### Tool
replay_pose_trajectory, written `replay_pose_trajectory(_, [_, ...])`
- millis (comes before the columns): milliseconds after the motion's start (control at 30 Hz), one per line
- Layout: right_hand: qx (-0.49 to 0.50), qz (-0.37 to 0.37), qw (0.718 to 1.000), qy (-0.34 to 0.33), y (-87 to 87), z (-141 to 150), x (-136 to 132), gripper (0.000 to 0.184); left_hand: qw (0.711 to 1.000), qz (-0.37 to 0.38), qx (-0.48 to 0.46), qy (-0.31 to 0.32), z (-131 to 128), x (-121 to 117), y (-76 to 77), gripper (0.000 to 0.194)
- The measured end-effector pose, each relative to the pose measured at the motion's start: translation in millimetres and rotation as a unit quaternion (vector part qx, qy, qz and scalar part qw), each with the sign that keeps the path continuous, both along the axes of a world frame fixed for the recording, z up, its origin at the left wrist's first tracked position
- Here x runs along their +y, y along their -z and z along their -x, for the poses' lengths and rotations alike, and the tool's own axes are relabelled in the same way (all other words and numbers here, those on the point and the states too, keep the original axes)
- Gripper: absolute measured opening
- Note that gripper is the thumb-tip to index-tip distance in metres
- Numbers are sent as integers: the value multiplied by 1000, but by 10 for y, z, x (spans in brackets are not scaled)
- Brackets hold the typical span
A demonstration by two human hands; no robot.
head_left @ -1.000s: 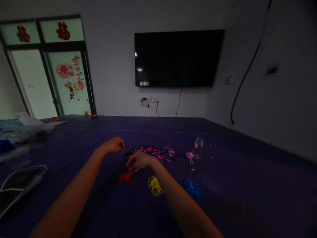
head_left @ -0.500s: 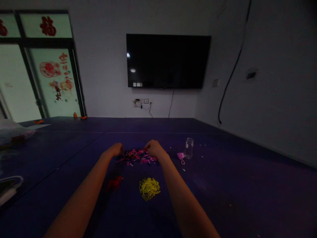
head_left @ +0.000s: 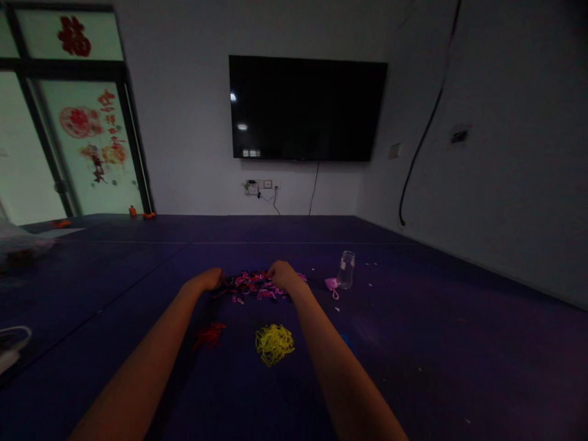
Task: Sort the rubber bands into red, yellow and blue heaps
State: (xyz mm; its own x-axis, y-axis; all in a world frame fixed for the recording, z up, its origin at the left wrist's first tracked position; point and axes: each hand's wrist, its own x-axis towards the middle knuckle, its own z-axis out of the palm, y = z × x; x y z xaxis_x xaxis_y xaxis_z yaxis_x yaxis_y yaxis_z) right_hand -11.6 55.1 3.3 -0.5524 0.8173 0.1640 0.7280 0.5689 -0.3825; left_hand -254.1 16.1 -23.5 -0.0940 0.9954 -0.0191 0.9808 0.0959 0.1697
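A mixed heap of pink and dark small bands (head_left: pixel 254 285) lies on the dark blue table. My left hand (head_left: pixel 209 280) rests at the heap's left edge, fingers curled into it. My right hand (head_left: pixel 281 275) sits on the heap's right side, fingers bent down among the bands. What either hand pinches is too small and dim to make out. Nearer me lie a yellow pile (head_left: pixel 274 343) and a red pile (head_left: pixel 209 334). A bit of a blue pile (head_left: pixel 346 340) shows beside my right forearm.
A small clear bottle (head_left: pixel 345 270) stands right of the heap with its pink cap (head_left: pixel 331 284) lying beside it. A plastic bag (head_left: pixel 18 245) lies at the far left, and a light-edged object (head_left: pixel 11 346) sits at the left edge. A wall television hangs ahead.
My right hand moved from above the red pile forward to the right side of the mixed heap. The view shifted to the right; the left hand stayed at the heap.
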Motion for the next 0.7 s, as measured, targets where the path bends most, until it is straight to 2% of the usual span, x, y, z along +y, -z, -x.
replay_pose_trajectory(267, [10, -2, 1000, 13, 74, 1, 40, 31, 1000, 18, -10, 7, -40, -18, -13, 22])
replay_pose_trajectory(700, [-32, 3, 999, 13, 241, 93, 75, 32, 999, 21, -36, 25, 20, -95, -205, 13])
